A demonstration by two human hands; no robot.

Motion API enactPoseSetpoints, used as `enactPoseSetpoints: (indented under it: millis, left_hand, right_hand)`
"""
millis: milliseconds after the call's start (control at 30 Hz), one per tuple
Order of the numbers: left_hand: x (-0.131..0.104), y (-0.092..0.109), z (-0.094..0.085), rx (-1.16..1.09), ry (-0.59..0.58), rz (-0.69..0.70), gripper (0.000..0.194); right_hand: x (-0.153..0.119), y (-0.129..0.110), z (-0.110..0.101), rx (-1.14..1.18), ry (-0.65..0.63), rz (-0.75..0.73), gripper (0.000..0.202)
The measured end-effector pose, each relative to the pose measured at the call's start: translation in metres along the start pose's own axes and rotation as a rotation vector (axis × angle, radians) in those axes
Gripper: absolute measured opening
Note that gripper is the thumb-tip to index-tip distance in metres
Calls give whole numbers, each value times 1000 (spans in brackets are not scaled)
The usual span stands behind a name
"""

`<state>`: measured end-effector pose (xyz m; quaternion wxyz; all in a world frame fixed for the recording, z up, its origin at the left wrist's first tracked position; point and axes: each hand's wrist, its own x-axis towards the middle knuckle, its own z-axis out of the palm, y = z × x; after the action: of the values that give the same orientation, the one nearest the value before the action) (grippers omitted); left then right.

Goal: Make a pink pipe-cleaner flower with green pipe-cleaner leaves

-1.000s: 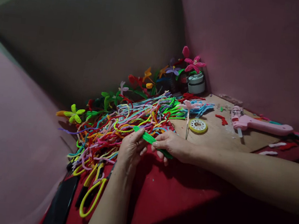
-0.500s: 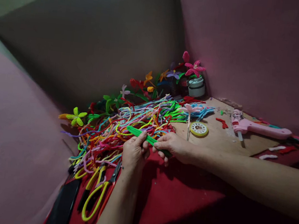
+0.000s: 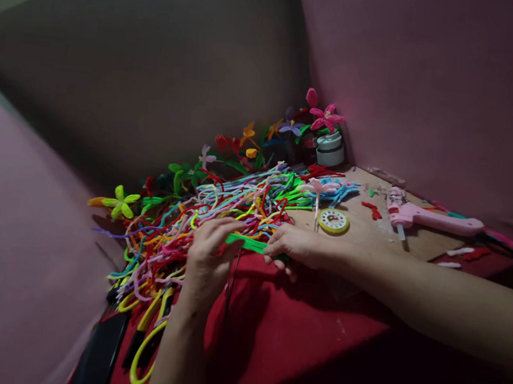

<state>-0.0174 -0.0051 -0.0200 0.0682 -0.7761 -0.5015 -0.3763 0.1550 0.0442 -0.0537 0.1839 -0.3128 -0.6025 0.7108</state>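
Note:
A flat bundle of green pipe cleaners (image 3: pixel 250 244) is stretched between my two hands above the red surface. My right hand (image 3: pixel 294 246) pinches its right end, with the fingers curled round it. At the other end, the thumb and fingers of my left hand (image 3: pixel 211 252) close about the strip and cover its tip. A thin dark wire-like piece (image 3: pixel 230 282) shows just below my left hand; what it belongs to is unclear. Behind both hands spreads a heap of multicoloured pipe cleaners (image 3: pixel 218 203).
Yellow-handled scissors (image 3: pixel 137 358) lie left, partly behind my forearm, near a black flat object (image 3: pixel 99 347). On the board (image 3: pixel 423 240) are a pink glue gun (image 3: pixel 444 221) and a yellow round spool (image 3: pixel 333 221). Pipe-cleaner flowers (image 3: pixel 326 118) stand along the back by the walls.
My left hand has shifted left along the green bundle to its end, its fingers now lying over the tip. The right hand keeps its pinch. The whole view has shifted slightly.

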Motion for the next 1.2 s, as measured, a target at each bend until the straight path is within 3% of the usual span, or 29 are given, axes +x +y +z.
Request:
enactPoseSetpoints:
  millis: [100, 200, 300, 567, 767, 1100, 1200]
  left_hand:
    - [-1, 6, 5, 23, -332, 133, 16]
    - [-4, 8, 12, 9, -468, 98, 15]
    - [-6, 9, 13, -8, -519, 93, 9]
    - [-9, 14, 17, 41, -525, 103, 10]
    - [-9, 13, 18, 51, -479, 105, 14]
    - [-6, 14, 19, 60, -448, 66, 15]
    - [-6, 12, 20, 99, -400, 54, 17]
  right_hand:
    - [1, 0, -3, -88, -49, -4, 16]
    - [2, -1, -7, -123, -123, 9, 14]
    - [3, -1, -11, -162, -171, 29, 12]
    - [4, -2, -23, -291, -276, 80, 13]
    - [2, -5, -28, -233, -295, 0, 14]
    - [0, -10, -21, -336, -126, -33, 12]
    - [0, -10, -21, -251, -81, -57, 18]
